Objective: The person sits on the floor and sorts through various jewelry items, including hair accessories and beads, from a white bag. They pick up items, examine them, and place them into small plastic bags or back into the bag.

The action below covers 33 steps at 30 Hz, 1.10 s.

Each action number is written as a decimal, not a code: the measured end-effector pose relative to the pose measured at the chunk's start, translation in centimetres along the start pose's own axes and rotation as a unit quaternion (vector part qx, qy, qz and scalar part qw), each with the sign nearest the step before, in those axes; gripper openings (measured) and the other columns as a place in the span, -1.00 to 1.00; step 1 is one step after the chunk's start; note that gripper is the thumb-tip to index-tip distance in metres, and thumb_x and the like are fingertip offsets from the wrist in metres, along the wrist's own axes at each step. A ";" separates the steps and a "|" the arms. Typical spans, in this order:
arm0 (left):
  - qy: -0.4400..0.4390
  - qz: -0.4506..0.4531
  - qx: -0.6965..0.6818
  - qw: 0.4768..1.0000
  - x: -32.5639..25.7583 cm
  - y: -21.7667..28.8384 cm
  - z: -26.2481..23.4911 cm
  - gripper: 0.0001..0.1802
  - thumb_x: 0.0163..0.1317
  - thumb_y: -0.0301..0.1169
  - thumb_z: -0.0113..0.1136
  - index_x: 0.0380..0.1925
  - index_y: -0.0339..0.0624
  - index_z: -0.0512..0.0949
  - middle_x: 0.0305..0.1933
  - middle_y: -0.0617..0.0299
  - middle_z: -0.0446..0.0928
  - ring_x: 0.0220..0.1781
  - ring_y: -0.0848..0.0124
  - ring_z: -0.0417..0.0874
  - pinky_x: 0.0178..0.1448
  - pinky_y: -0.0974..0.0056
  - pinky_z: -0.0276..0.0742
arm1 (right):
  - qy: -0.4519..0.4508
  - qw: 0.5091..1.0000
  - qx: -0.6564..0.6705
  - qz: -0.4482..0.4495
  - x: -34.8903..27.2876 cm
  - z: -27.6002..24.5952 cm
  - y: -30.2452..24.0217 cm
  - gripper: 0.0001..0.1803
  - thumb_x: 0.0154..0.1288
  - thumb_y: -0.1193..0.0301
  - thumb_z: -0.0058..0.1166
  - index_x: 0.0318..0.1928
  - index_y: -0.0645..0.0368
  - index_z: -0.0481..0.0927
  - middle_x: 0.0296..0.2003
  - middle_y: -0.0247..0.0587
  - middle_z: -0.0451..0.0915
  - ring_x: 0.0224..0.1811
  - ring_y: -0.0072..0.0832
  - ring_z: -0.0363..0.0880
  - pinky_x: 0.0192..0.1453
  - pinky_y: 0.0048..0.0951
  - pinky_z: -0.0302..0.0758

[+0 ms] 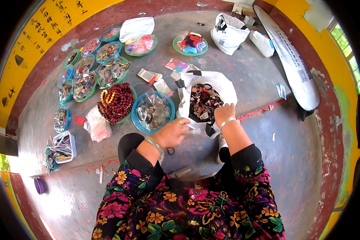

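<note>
White bag point(229, 90): stands ahead of the wearer on the grey raised surface point(252, 86), mouth upward; I identify it as the item being handled.
Bag contents point(204, 102): dark and coloured small accessories, heaped inside; individual pieces are too small for me to sort.
Left hand point(173, 134): fingers curled at the bag's near-left edge; from my feed I cannot tell whether they pinch it. A bracelet point(155, 145) sits at the wrist.
Right hand point(225, 113): fingers bent down at the bag's right near side, tips hidden; I cannot tell whether they are pressed together on the rim.
Blue basin point(138, 124): just left of the bag; carries a clear plastic bag point(153, 108) of small items.
Dark red beads point(120, 103): piled left of the blue basin, with a yellow strand point(105, 97) among them.
Pale packets point(98, 127): stacked near the beads.
White tray point(73, 146): farther left; holds slender items.
Upright white bag point(227, 34): at the far side, well apart from both hands.
</note>
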<state>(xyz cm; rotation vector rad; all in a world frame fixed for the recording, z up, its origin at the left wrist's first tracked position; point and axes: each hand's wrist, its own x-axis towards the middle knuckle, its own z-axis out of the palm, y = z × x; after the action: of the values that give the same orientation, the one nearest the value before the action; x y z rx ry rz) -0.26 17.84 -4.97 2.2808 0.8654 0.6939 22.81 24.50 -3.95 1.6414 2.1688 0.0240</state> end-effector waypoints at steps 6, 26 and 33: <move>0.010 0.003 0.011 1.000 -0.7 -0.6 0.2 -0.84 -0.06 -0.50 0.22 -0.45 -0.27 0.46 -0.02 0.01 0.39 -0.06 0.12 0.47 -0.01 0.21 0.41 | 0.150 0.878 0.436 -0.127 -3.2 -3.0 4.8 -0.68 -0.15 0.63 -0.11 -0.32 0.15 0.59 -0.39 -0.20 0.60 -0.21 -0.25 0.51 -0.19 -0.31 0.39; -0.021 -0.056 0.033 0.998 -1.1 -0.1 0.8 -0.83 0.00 -0.40 0.19 -0.45 -0.26 0.46 0.18 0.01 0.29 0.02 0.14 0.47 -0.02 0.23 0.42 | -0.017 0.998 0.026 -0.058 -11.3 7.3 4.1 -0.54 0.14 0.38 -0.13 0.11 0.10 0.38 0.20 0.00 0.22 0.32 -0.21 0.07 0.18 -0.21 0.25; 0.056 -0.052 0.028 0.997 -2.8 1.4 0.3 -0.84 -0.04 -0.41 0.12 -0.50 -0.26 0.39 0.28 -0.03 0.17 0.04 0.10 0.46 0.03 0.18 0.41 | -0.068 0.989 0.130 0.008 -8.1 2.5 7.0 -0.77 0.02 0.46 -0.09 -0.38 0.22 0.63 -0.36 0.07 0.59 -0.25 -0.07 0.58 -0.15 -0.21 0.50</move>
<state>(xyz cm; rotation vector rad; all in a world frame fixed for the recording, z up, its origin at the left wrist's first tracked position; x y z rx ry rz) -1.33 14.91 -4.94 2.2442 1.0603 0.7663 31.80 18.50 -1.89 1.7430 2.1258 -0.3692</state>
